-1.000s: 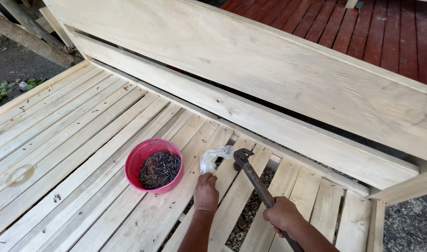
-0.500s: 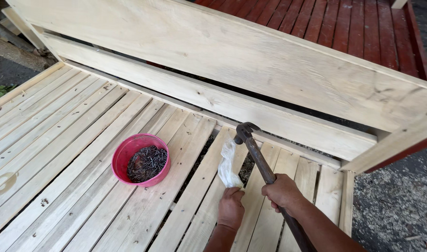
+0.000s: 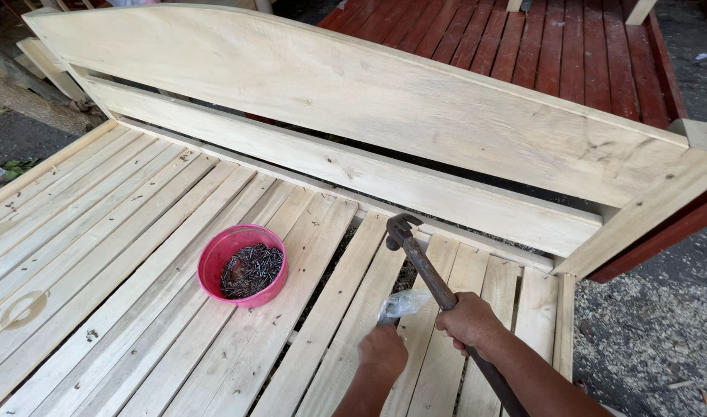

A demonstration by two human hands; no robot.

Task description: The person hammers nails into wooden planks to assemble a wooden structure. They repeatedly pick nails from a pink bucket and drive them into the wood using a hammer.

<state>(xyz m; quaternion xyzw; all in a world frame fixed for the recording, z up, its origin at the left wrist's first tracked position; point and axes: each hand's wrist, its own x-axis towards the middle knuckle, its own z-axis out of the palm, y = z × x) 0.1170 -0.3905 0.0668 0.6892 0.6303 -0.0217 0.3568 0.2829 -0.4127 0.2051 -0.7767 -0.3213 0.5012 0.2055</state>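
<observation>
We grip the claw hammer (image 3: 427, 270) in our right hand (image 3: 469, 323), fingers wrapped fully around the dark handle partway up its length. The hammer head sits raised just above the pale slats, near the lower rail of the headboard (image 3: 353, 100). Our left hand (image 3: 383, 351) rests on a slat (image 3: 346, 340) just beside the handle, fingers pressed together and pinching a small clear plastic bag (image 3: 404, 303); the fingertips themselves are hidden from us. The two hands are near each other but apart. A pink plastic bowl (image 3: 244, 266) filled with dark nails (image 3: 250, 270) stands on the slats to the left of our left hand, well apart from it. Sawdust covers the ground (image 3: 647, 324) at the right of the bed frame.
</observation>
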